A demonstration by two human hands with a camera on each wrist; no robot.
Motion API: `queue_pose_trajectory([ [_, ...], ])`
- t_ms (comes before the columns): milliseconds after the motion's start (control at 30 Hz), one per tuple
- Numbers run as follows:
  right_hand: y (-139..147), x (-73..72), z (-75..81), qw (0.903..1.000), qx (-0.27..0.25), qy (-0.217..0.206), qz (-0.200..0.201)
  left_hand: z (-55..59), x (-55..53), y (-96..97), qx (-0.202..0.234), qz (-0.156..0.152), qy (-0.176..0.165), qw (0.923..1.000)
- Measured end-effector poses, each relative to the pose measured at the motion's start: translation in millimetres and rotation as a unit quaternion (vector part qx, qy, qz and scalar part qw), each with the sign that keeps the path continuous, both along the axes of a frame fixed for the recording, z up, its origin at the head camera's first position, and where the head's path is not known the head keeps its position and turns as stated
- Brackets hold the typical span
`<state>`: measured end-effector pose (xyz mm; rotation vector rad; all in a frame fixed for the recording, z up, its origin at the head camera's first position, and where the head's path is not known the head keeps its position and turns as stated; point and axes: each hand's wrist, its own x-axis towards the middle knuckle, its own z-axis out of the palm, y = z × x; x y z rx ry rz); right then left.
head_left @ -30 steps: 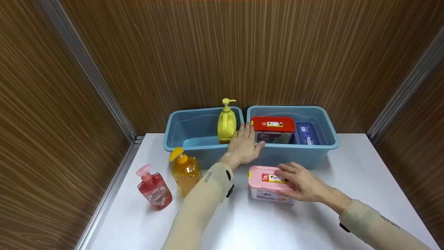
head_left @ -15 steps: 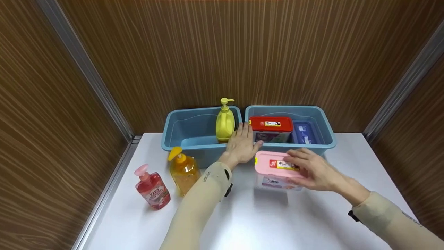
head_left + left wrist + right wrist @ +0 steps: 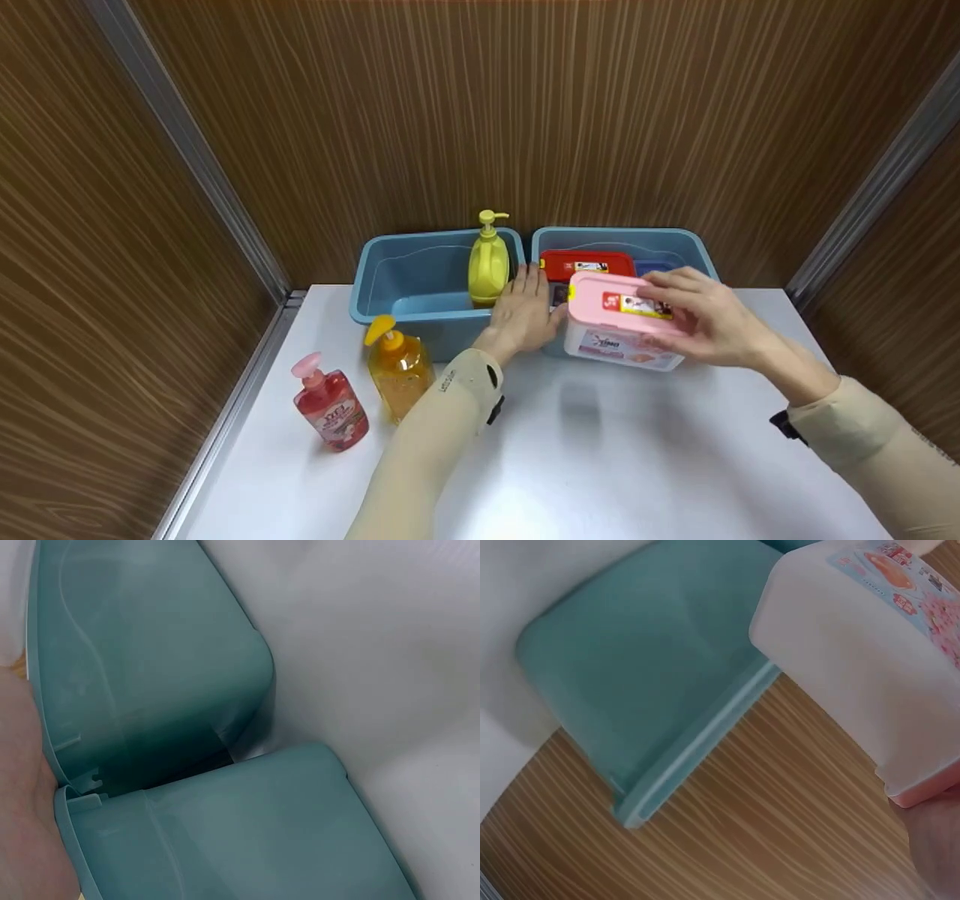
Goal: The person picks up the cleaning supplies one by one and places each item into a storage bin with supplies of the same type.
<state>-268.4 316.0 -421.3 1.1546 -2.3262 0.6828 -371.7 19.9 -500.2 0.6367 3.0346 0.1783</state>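
Observation:
In the head view my right hand (image 3: 712,319) grips a white tub with a pink lid (image 3: 619,322) by its lid end. The tub hangs above the table, in front of the right blue bin (image 3: 626,234); the right wrist view shows its white side and base (image 3: 855,667). My left hand (image 3: 523,315) lies with fingers stretched over the adjoining rims of both bins. A red-lidded tub (image 3: 585,264) and a blue box (image 3: 654,266), partly hidden, sit inside the right bin. The left blue bin (image 3: 420,316) holds a yellow pump bottle (image 3: 488,266) at its right end.
An orange pump bottle (image 3: 400,375) stands before the left bin. Left of it is a pink-red pump bottle (image 3: 332,411). All stand on a white table (image 3: 585,487), with wood-grain panels (image 3: 450,112) behind and at both sides.
My right hand has lifted the pink-lidded tub off the table and carried it forward and rightward toward the right bin. My left hand has stayed on the bin rims.

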Motion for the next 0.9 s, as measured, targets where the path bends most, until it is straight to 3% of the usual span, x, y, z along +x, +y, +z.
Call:
queue_pose_trajectory([
  [433, 12.8, -33.0, 37.9, 0.9995, -0.024, -0.006, -0.022, 0.7, 2.1, -2.7, 0.005, -0.013, 0.021, 0.9997],
  [900, 6.3, -68.6, 41.1, 0.9934, -0.011, -0.053, -0.101, 0.0, 9.2, -4.6, 0.025, -0.012, 0.009, 0.9996],
])
